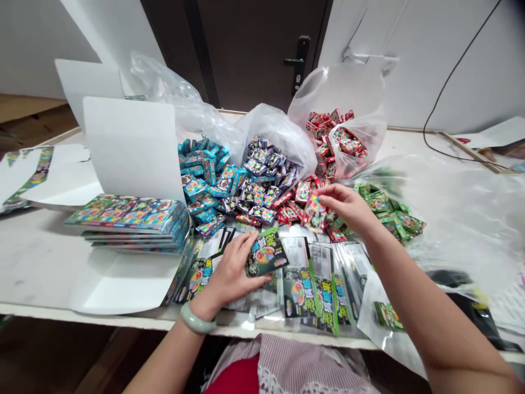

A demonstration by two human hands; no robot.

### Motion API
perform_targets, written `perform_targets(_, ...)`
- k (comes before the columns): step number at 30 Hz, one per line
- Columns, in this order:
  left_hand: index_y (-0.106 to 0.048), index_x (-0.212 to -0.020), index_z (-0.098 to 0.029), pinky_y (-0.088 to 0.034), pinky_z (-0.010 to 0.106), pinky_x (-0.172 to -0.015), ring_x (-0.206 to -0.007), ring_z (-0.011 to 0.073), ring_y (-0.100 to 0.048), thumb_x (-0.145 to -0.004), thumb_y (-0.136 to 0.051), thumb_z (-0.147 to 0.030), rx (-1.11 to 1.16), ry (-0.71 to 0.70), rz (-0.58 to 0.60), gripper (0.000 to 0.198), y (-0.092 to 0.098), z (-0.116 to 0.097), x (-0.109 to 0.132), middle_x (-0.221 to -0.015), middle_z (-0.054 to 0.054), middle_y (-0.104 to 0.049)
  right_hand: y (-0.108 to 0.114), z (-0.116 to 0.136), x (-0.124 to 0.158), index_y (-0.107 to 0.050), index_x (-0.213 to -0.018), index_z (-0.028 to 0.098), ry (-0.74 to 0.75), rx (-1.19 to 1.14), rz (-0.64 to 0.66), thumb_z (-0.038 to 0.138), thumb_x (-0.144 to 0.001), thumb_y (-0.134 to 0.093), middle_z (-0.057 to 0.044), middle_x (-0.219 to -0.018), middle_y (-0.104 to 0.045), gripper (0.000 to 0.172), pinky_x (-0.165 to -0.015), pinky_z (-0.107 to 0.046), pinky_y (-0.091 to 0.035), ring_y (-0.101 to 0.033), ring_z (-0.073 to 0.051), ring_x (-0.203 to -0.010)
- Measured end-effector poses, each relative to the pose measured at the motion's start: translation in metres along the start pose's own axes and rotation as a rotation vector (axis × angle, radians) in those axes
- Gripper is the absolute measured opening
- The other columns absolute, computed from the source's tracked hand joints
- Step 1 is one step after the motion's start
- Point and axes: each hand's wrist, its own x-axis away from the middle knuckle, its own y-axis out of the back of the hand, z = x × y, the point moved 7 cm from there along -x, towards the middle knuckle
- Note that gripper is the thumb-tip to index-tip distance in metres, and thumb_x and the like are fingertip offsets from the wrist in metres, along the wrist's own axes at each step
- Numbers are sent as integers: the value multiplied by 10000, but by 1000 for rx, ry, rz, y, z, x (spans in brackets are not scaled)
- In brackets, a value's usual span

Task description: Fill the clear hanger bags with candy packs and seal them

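Note:
My left hand [233, 271], with a pale green bangle at the wrist, is closed on a black and green printed packet [267, 253]. Between the fingertips of my right hand [342, 202] is a small red candy box [315, 214], raised over the front of the red pile. Below both hands lie many printed plastic packets [301, 293] in overlapping rows. Behind them are heaps of little boxes: blue [205, 175], purple [264, 186], red [324, 145] and green [381, 208], the green ones beside my right forearm.
At left, an opened white carton [135, 148] stands by stacked, brightly printed sheets [127, 216]. Clear plastic bags [283, 131] surround the heaps. A single green box [388, 316] lies on white material at front right. A black cable [441, 93] runs down the wall to the table.

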Motion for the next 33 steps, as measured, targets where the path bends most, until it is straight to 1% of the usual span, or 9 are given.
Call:
perform_targets(4, -191, -1482, -240, -362, 526, -1087, -1283, 340, -384, -702, -784, -378, -48, -91, 0, 990, -5, -14, -4, -1373, 138, -384, -22, 25, 46, -662, -878, 210, 101, 119, 52, 354, -804, -649, -40, -848, -661, 163, -646, -322, -492, -590, -161, -723)
perform_targets(9, -183, -1489, -232, -377, 535, -1059, -1256, 351, -402, -694, -786, -406, -99, -158, 19, 1013, -5, -28, -5, -1354, 148, -395, -43, 27, 64, -634, -808, 217, 115, 205, 179, 263, -816, -631, -14, -786, -634, 47, -603, -295, -468, -564, -141, -657)
perform_targets(15, -175, -1491, -243, -378, 532, -1052, -1243, 353, -413, -681, -792, -407, -63, -186, 54, 1031, -12, -35, 1, -1340, 144, -408, -54, 20, 73, -629, -799, 219, 208, 185, 117, 285, -861, -606, -28, -823, -634, 93, -663, -306, -468, -585, -165, -755)
perform_targets(20, -219, -1473, -244, -381, 521, -1055, -1255, 343, -407, -662, -815, -363, -45, -93, -2, 1014, -11, -25, 6, -1343, 141, -403, -48, 19, 89, -640, -978, 211, 245, 291, -65, 339, -910, -552, -76, -961, -669, 170, -803, -378, -459, -589, -223, -924)
perform_targets(23, -242, -1465, -232, -379, 524, -1057, -1251, 342, -413, -650, -825, -363, -45, -68, -47, 1011, -9, -23, 7, -1331, 142, -414, -57, 24, 105, -694, -948, 232, 279, 386, 18, 331, -948, -487, -81, -1001, -660, 229, -858, -422, -430, -570, -235, -961)
perform_targets(25, -245, -1465, -219, -385, 514, -1058, -1244, 338, -421, -643, -831, -380, -23, -82, -25, 1022, -10, -25, 6, -1324, 143, -425, -66, 23, 112, -724, -914, 258, 280, 391, 89, 337, -949, -483, -80, -1145, -628, 255, -919, -455, -404, -542, -254, -1069)
perform_targets(27, -250, -1465, -217, -389, 505, -1060, -1244, 335, -425, -643, -831, -391, -4, -77, -5, 1022, -9, -24, 7, -1324, 142, -431, -68, 19, 106, -733, -886, 261, 259, 315, 85, 348, -952, -472, -74, -1215, -605, 283, -944, -453, -406, -531, -255, -1127)
perform_targets(30, -251, -1469, -235, -396, 503, -1057, -1242, 335, -432, -655, -822, -396, 3, -57, 12, 1007, 0, -19, 13, -1329, 138, -432, -69, 12, 71, -724, -839, 241, 234, 219, 14, 363, -952, -469, -66, -982, -682, 304, -861, -393, -460, -608, -221, -963)
perform_targets(33, -234, -1474, -250, -397, 504, -1057, -1241, 332, -436, -666, -814, -416, 5, -66, 28, 1009, 12, -15, 24, -1334, 134, -428, -96, 17, 20, -726, -861, 227, 317, 424, 66, 358, -938, -505, -57, -906, -703, 268, -857, -389, -437, -603, -219, -900)
